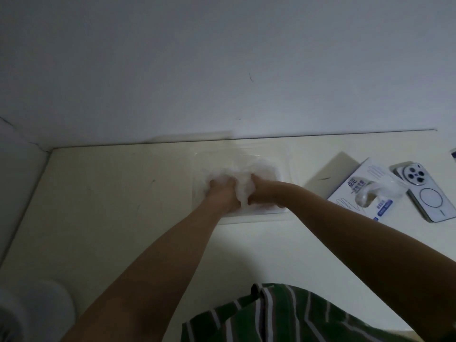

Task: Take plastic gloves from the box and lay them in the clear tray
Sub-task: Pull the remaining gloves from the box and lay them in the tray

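A clear tray (286, 154) lies on the cream table against the wall. Inside it sits a crumpled heap of thin plastic gloves (256, 169). My left hand (223, 193) and my right hand (261, 192) are both down in the tray, side by side, with their fingers buried in the heap and a fold of plastic bunched between them. The fingertips are hidden by the plastic. To the right lies the white glove box (355, 196), flat on the table, with one glove (380, 190) sticking out of its slot.
A white phone (427, 193) lies back up just right of the box. The table (111, 193) meets a grey wall at the back and a ledge at the left. A round white object (42, 309) sits at the lower left. My striped shirt fills the bottom.
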{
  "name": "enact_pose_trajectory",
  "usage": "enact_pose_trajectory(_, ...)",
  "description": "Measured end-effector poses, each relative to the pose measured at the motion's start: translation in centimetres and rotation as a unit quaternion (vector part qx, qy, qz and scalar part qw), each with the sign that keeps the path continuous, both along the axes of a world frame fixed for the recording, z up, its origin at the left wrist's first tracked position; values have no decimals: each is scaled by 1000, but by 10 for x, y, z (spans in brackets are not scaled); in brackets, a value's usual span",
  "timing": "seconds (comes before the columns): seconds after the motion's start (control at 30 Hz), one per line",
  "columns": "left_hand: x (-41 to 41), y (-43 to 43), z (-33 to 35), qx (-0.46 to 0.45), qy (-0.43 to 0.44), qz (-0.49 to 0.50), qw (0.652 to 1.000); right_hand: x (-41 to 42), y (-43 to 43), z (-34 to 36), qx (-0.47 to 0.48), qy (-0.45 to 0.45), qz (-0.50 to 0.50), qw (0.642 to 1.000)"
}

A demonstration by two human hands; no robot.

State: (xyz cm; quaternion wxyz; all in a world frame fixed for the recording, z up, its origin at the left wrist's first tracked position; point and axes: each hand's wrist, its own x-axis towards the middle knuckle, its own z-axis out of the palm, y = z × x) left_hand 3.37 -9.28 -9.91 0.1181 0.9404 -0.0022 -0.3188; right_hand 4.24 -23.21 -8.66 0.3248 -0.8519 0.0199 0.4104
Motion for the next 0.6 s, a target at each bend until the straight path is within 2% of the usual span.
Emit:
enact_pose_trajectory(0.07, 0, -5, 13, 14, -64, -12, 998, 0, -1, 10, 15, 1, -11, 1000)
enact_pose_trajectory(0.13, 1, -11, 24, 28, -142, 6, 989, -2, -5, 24, 37, -41, -14, 998)
enact_pose_trajectory(0.23, -2, -29, 39, -6, -256, 44, 966, -4, -19, 48, 77, -209, -32, 974)
enact_pose_trajectory(0.33, -3, -58, 56, -98, -333, 60, 936, -9, -49, 63, 109, -321, -148, 929)
enact_pose_trajectory(0.47, -12, -112, 64, -222, -349, 12, 911, -22, -109, 55, 32, -362, -279, 889)
enact_pose_trajectory(0.6, -27, -168, 60, -268, -290, -105, 913, -49, -172, 27, -40, -300, -361, 882)
